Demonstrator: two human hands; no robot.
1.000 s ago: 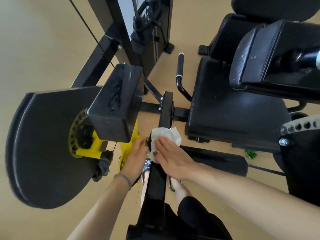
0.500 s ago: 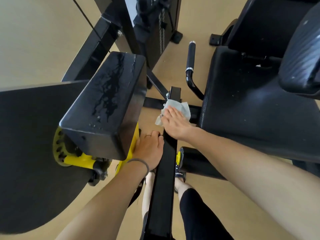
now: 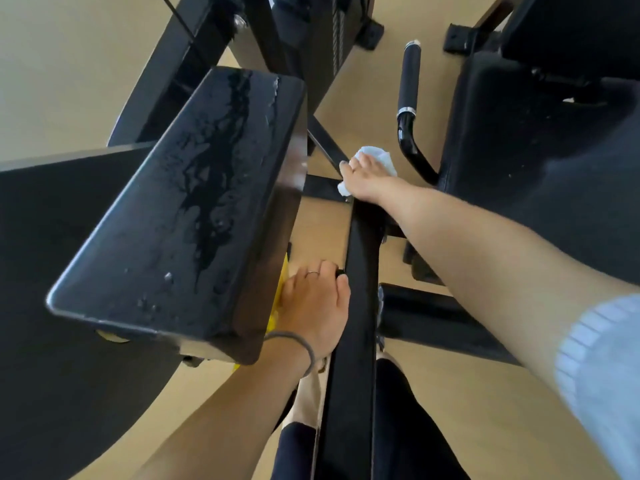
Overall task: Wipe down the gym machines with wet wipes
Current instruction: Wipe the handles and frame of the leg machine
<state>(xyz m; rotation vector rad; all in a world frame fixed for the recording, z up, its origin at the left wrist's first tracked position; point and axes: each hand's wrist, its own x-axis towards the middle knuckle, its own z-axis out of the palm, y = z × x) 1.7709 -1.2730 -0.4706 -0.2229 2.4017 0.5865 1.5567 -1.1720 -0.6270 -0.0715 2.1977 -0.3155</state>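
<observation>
The right hand (image 3: 363, 180) presses a white wipe (image 3: 377, 157) flat, fingers straight, onto the far end of the black frame bar (image 3: 360, 271), beside the seat (image 3: 519, 168). The left hand (image 3: 315, 306) grips that bar nearer, fingers curled, just beside the wet black pad (image 3: 194, 209).

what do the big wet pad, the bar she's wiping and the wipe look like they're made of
Pad: black vinyl or leatherette by the look, smooth and glossy, with liquid beading in streaks on top.
Bar: probably painted steel, a square black tube with a satin sheen.
Wipe: thin white nonwoven cloth, crumpled softly under the right hand.
</observation>
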